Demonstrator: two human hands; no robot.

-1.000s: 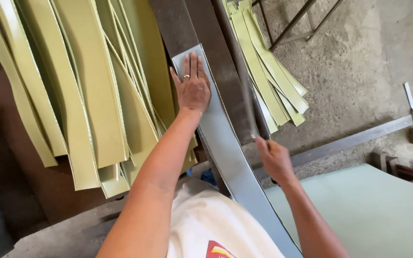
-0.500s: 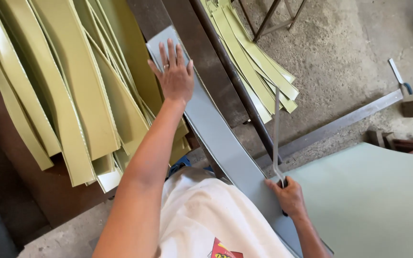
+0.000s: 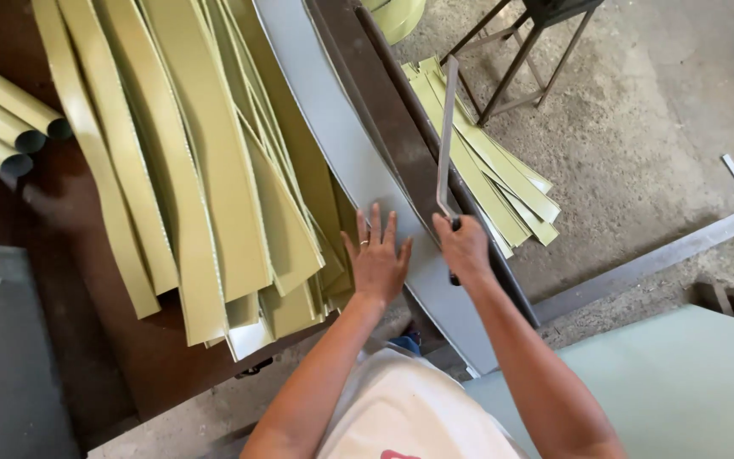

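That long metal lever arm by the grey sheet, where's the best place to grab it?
At its near, lower end, where the right hand already grips the lever. The bar is thin and runs up and away, so the near end probably gives most leverage. Come from the right, since the left hand lies flat on the grey sheet.

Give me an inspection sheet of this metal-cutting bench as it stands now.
Surface: dark brown workbench, worn.
Job's things: grey sheet-metal strip lying along the bench shear blade; shear lever handle raised.
Clutter: pile of olive-green metal strips on the bench; rolled green tubes at the far left; more cut strips on the floor.
Hands: left hand flat, fingers spread, on the grey strip; right hand closed around the lever's lower end.
Cables: nothing seen.
Surroundings: concrete floor, metal stand, long steel bar, pale green sheet.
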